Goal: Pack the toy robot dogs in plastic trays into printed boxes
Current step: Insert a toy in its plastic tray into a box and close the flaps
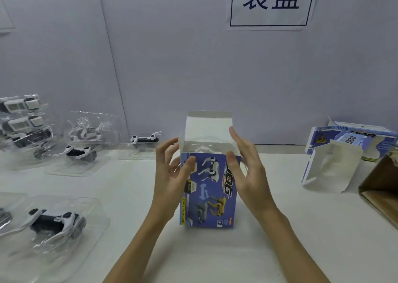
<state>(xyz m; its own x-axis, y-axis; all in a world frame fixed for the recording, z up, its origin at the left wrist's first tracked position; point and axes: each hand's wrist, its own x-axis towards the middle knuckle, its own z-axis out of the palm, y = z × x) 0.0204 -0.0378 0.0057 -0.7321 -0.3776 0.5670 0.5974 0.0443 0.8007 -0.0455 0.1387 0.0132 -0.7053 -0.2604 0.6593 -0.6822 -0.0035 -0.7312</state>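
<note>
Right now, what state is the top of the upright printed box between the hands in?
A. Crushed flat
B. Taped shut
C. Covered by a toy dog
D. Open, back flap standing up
D: the printed box stands upright with its white back flap raised and its top open.

White table (247,250) carries everything; printed box (210,194) upright at centre, top flaps open; far-left corner: stack of clear trays with toy dogs (21,127); beside it along far edge, three more trayed dogs (78,152), one tray (92,127) tilted up, one (145,140) nearest box; near-left edge: trayed dog (53,219), another tray cut off by frame; far-right: second printed box (342,151) on side, flaps open; right edge: brown carton (381,192).
</note>
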